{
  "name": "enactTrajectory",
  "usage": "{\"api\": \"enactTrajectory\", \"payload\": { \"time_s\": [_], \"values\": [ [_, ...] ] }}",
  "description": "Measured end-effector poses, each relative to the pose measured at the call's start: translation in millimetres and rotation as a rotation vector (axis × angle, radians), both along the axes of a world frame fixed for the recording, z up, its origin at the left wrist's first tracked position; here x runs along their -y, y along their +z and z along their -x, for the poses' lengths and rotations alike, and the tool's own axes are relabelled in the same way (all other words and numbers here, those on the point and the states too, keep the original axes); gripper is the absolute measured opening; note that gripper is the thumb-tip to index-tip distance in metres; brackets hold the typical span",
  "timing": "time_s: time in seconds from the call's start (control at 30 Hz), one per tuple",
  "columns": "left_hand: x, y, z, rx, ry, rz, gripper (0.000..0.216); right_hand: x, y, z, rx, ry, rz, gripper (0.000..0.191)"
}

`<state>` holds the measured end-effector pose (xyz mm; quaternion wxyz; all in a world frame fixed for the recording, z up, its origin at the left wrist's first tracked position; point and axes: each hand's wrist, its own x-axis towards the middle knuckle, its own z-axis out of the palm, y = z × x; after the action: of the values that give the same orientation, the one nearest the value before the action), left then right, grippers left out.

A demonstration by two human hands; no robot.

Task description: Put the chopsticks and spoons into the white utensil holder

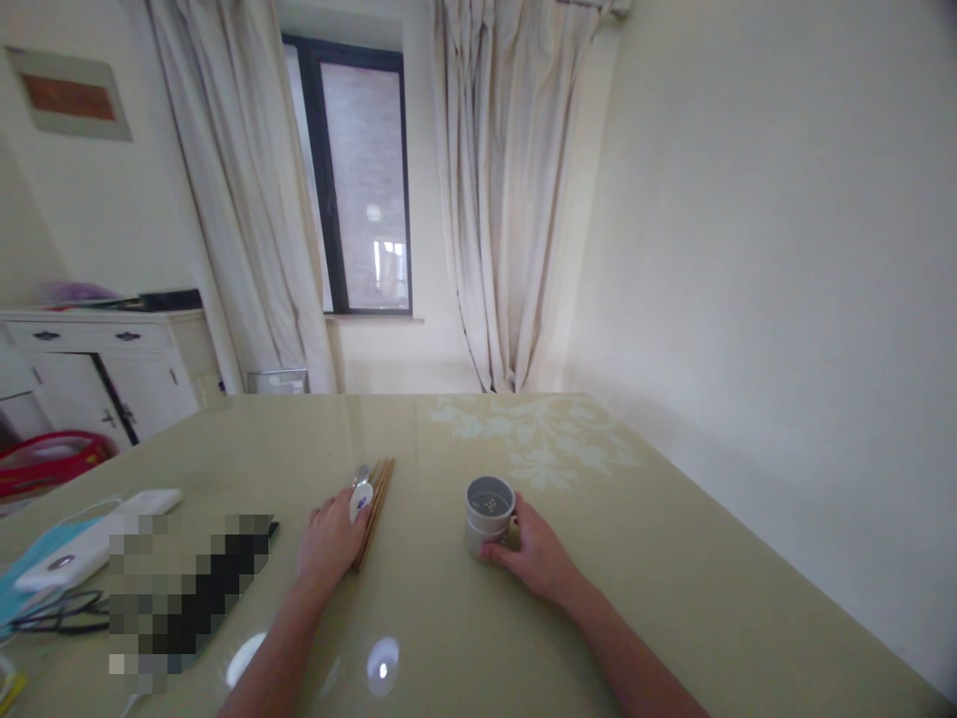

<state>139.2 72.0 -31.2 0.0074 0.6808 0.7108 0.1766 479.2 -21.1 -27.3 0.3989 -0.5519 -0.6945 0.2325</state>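
Note:
A grey cylindrical holder [489, 511] with a perforated bottom stands upright on the pale green table [673, 558]. My right hand [534, 553] wraps round its right side and base. Left of it lie several brown chopsticks [376, 507] and a white spoon [361, 499], side by side on the tabletop. My left hand [329, 543] rests on their near ends, fingers curled over the spoon and chopsticks.
A white power bank [94, 543], cables and a blue item lie at the table's left edge, beside a blurred-out patch. A white cabinet [112, 369] and red object stand far left. Curtains and a window are behind; a wall runs along the right.

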Motion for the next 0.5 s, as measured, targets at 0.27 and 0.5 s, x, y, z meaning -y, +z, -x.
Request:
{"api": "enactTrajectory", "payload": {
  "time_s": [0.27,0.5],
  "values": [
    [-3.3,-5.7,5.8,-0.009,0.007,-0.016,0.041,0.2,1.4,0.6,0.005,-0.002,0.009,0.069],
    [1.6,2.0,4.2,0.017,0.037,0.017,0.036,0.6,2.1,0.6,-0.012,0.013,0.001,0.067]
  ]
}}
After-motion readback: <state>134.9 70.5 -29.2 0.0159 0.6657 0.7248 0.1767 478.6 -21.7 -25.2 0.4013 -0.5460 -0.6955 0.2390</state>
